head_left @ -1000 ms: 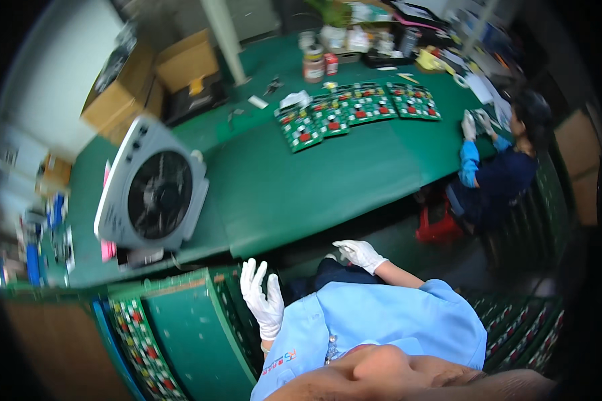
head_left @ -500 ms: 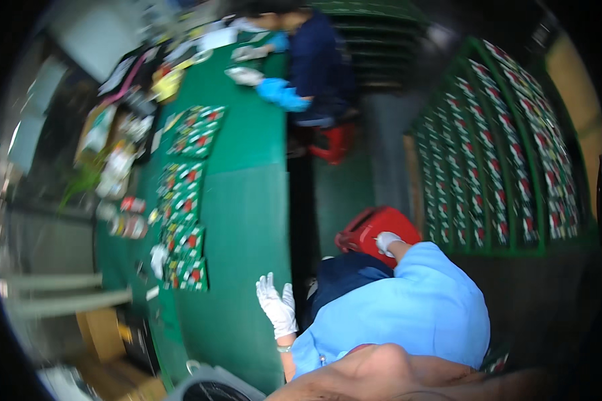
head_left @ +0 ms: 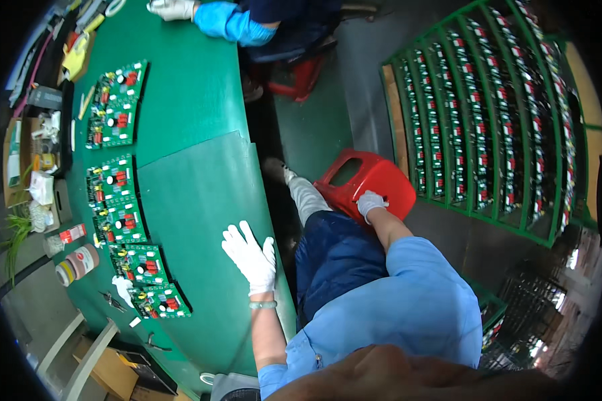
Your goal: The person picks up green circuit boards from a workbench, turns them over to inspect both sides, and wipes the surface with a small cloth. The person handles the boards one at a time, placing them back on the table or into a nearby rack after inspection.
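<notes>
A worker in a pale blue shirt [head_left: 394, 301] holds the white-gloved left hand [head_left: 249, 259] with fingers spread and thumb apart over a green bench mat [head_left: 194, 180]; contact cannot be told. The gloved right hand [head_left: 371, 204] rests on a red plastic stool [head_left: 394, 177], right of the bench by the worker's legs, its fingertips too hidden to show any grip. A loose hold could let the stool slip or tip, and a wide swing right might knock it against the board rack [head_left: 488, 220]. A careless leftward sweep of the left hand could jostle the populated circuit boards [head_left: 119, 219] lined along the bench
</notes>
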Motion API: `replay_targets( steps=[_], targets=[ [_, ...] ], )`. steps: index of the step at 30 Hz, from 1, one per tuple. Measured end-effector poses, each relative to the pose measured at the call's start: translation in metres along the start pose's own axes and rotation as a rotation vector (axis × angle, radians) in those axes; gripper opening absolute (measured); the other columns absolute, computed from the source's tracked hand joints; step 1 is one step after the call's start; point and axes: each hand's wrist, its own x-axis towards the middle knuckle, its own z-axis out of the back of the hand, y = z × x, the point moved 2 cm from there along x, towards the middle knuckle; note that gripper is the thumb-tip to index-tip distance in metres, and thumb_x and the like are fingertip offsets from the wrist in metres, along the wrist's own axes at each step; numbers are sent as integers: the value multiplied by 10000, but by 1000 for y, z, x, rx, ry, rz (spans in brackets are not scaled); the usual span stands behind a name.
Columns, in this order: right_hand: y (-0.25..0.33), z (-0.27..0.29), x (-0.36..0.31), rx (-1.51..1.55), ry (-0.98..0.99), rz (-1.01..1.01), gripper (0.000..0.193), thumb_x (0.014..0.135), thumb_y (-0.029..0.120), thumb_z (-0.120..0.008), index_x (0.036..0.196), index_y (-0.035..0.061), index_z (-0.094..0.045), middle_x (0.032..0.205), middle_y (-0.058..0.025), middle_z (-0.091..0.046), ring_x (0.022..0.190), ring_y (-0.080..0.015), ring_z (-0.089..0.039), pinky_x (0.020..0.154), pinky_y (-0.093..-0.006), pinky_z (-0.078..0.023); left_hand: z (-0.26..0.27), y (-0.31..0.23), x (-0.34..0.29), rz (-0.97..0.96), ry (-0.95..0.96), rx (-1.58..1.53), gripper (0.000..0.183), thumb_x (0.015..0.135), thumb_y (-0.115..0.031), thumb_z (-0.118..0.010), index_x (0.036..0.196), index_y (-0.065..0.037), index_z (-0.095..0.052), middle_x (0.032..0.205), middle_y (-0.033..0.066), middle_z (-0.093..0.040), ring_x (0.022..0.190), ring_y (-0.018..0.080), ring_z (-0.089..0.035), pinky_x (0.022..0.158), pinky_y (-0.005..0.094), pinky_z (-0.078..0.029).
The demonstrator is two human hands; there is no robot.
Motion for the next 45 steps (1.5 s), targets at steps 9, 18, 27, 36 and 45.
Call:
replay_targets(
  steps=[9, 18, 27, 36, 45],
  targets=[
    [9, 61, 142, 31, 35, -20, 264, 945, 194, -526, 1079, 84, -725, 1203, -141, -651, 1194, -323, -601, 910, -458, -558, -17, 18, 7, 115, 329, -29, 816, 805, -377, -731, 1429, 19, -385, 1489, 370, -272, 1379, 602, -202, 1122, 694, -146],
    [12, -29, 210, -136, 575, 250, 379, 883, 213, -533, 1208, 100, -693, 1367, -124, -586, 1290, -320, -540, 1022, -526, -466, -42, 31, -16, 108, 265, -93, 773, 929, -604, -455, 1347, 46, -445, 1479, 370, -274, 1371, 603, -214, 1052, 740, -179],
    [137, 7, 202, 6, 660, 459, 401, 833, 318, -581, 1119, 77, -723, 1175, -155, -690, 1087, -338, -655, 879, -452, -514, -5, 25, 36, 100, 277, -173, 557, 749, -412, -744, 1137, -58, -560, 1052, 216, -461, 1013, 439, -461, 865, 582, -365],
    [140, 21, 267, 127, 420, 421, 384, 907, 346, -564, 1150, 80, -696, 1079, -152, -699, 988, -304, -663, 815, -443, -516, 0, 18, 27, 157, 144, -276, 740, 632, -358, -824, 1264, -70, -568, 1278, 243, -454, 1194, 463, -421, 986, 621, -311],
    [106, 86, 265, 1039, 138, 421, 286, 1002, 226, -491, 1215, 128, -654, 869, -46, -639, 692, -127, -568, 622, -293, -475, 2, 4, -6, 90, -137, -133, 725, 816, -372, -686, 1430, -59, -461, 1452, 253, -424, 1369, 449, -376, 1171, 579, -213]
  ],
)
